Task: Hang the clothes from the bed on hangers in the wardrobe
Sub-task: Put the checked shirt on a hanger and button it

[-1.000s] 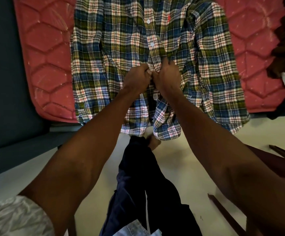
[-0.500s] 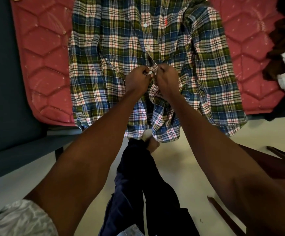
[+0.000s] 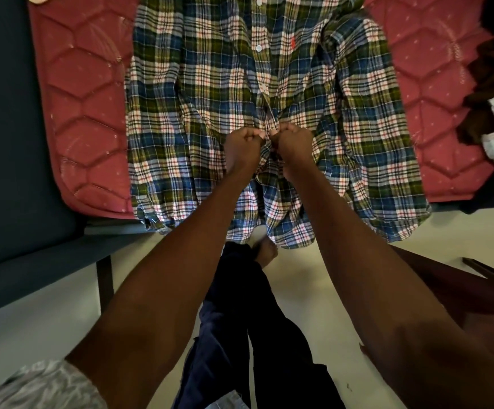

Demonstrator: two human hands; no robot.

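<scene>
Both hands — left hand (image 3: 242, 149), right hand (image 3: 293, 147) — are pinching the plaid shirt's (image 3: 198, 84) front with curled fingers (image 3: 251, 133), the shirt lying on the bed (image 3: 86, 113).

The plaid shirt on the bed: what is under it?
Under the plaid shirt lies the red quilted mattress, showing on both sides. Its hem hangs off the edge. What lies directly beneath is covered.
</scene>
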